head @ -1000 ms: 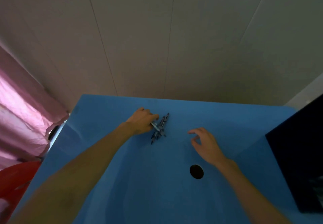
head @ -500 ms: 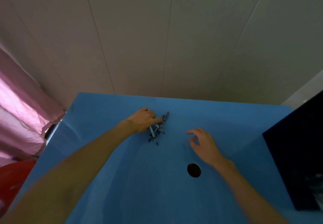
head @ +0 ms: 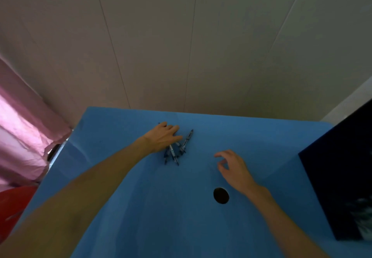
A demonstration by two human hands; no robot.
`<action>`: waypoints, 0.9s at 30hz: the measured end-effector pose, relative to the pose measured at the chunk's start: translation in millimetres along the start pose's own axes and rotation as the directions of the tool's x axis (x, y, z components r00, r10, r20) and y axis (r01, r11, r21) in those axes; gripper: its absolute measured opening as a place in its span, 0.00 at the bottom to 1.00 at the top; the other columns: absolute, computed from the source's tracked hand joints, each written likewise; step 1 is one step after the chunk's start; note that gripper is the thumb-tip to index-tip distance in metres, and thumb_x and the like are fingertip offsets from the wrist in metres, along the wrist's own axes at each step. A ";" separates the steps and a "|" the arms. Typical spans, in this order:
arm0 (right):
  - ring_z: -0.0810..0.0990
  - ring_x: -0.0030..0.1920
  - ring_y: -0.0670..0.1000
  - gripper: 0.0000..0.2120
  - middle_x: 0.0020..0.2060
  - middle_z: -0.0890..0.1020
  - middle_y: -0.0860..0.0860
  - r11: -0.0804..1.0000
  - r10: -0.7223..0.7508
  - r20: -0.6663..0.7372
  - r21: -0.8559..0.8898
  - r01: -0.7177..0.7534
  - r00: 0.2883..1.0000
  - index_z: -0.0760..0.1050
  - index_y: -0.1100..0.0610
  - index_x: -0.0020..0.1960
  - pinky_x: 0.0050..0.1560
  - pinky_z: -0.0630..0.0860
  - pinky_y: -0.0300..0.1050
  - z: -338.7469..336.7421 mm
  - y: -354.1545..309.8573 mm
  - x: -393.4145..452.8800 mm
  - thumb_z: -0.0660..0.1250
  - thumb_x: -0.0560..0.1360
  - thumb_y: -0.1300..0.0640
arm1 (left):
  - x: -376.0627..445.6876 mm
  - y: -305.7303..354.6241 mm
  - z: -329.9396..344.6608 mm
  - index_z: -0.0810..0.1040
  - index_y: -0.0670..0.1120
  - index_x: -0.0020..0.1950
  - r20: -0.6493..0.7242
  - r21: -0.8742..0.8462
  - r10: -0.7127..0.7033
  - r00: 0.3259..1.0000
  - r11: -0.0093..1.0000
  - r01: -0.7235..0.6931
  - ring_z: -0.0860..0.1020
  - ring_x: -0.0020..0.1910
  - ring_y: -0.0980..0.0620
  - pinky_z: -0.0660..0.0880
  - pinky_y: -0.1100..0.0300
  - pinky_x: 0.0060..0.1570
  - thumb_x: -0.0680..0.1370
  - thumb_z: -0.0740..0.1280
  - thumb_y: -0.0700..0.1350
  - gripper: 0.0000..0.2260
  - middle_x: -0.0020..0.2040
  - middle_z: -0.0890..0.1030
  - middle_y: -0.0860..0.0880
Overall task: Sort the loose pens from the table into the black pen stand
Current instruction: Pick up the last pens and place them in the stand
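Blue table [head: 181, 227], seen from the head camera. Far side meets a pale panelled wall [head: 181, 46].

Loose pens [head: 176, 149]: a small heap of dark-barrelled pens lying crossed on the table top, toward the far edge, left of centre. One pen points away toward the wall, the others fan toward the viewer. Exact count cannot be told; they overlap and are small.

Left hand [head: 162, 138]: palm down over the left part of the heap, fingers laid across the pens and lightly bent, tips touching them. Whether any pen is actually pinched cannot be told; the fingers hide the contact.

Right hand [head: 234, 169]: hovers over the table to the right of the pens, well apart from them. Fingers loosely curled, thumb and forefinger apart, holding nothing.

Black pen stand [head: 221, 195]: shows only as a dark round opening seen from straight above, near the right wrist, closer to the viewer than the pens. Interior is black; its contents cannot be made out.

Right edge: a dark panel [head: 342, 177]. Left edge: pink curtain [head: 20, 133], a red object [head: 12, 207] below it.
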State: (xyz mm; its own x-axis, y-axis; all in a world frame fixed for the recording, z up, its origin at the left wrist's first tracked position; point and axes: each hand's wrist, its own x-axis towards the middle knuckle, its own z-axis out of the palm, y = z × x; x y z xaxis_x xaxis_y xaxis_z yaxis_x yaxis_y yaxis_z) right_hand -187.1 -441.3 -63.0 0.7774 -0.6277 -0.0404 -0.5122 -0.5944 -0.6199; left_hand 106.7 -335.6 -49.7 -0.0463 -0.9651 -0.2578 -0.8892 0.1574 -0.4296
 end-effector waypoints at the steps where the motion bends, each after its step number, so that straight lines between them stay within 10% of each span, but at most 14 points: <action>1: 0.79 0.52 0.43 0.12 0.57 0.75 0.45 1.000 0.001 -0.001 0.001 -0.001 1.000 0.77 0.51 0.62 0.56 0.76 0.41 0.4 0.6 -0.7 0.65 0.81 0.60 | 0.4 0.1 -0.5 0.57 0.49 0.76 -0.003 -0.008 -0.011 1.000 1.000 0.011 0.73 0.57 0.42 0.66 0.51 0.58 0.79 0.65 0.39 0.28 0.69 0.64 0.40; 5: 0.78 0.51 0.43 0.11 0.57 0.76 0.46 1.000 0.006 -0.003 -0.014 -0.006 1.000 0.77 0.52 0.62 0.56 0.75 0.40 0.5 2.1 -3.8 0.65 0.81 0.60 | 9.1 3.2 -5.3 0.45 0.54 0.82 -0.008 -0.042 0.003 1.000 0.999 -0.003 0.74 0.53 0.43 0.68 0.52 0.57 0.79 0.64 0.36 0.39 0.66 0.62 0.40; 14: 0.78 0.51 0.45 0.12 0.56 0.76 0.46 1.000 0.021 -0.007 -0.020 -0.021 1.000 0.77 0.52 0.62 0.56 0.75 0.40 -1.2 5.3 -9.5 0.65 0.80 0.60 | 11.4 -3.1 -18.8 0.66 0.52 0.71 0.027 -0.106 0.003 1.000 0.994 0.000 0.71 0.41 0.45 0.69 0.52 0.49 0.79 0.64 0.49 0.21 0.67 0.65 0.41; 27: 0.79 0.50 0.45 0.11 0.55 0.76 0.47 1.000 -0.019 -0.001 0.014 0.019 1.000 0.78 0.53 0.61 0.55 0.75 0.39 11.4 -7.8 -16.6 0.65 0.80 0.62 | -34.9 -4.7 6.9 0.77 0.50 0.60 0.097 -0.208 -0.062 0.993 0.975 0.081 0.73 0.56 0.46 0.68 0.53 0.53 0.81 0.59 0.54 0.14 0.56 0.75 0.48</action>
State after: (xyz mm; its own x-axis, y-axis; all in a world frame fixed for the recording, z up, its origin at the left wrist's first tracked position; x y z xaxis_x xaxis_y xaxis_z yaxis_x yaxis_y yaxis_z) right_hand -191.9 -420.6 -66.4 0.7865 -0.6169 -0.0284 -0.4926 -0.5989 -0.6315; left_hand 115.6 -301.2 -44.6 0.0530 -0.9480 -0.3137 -0.9652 0.0320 -0.2596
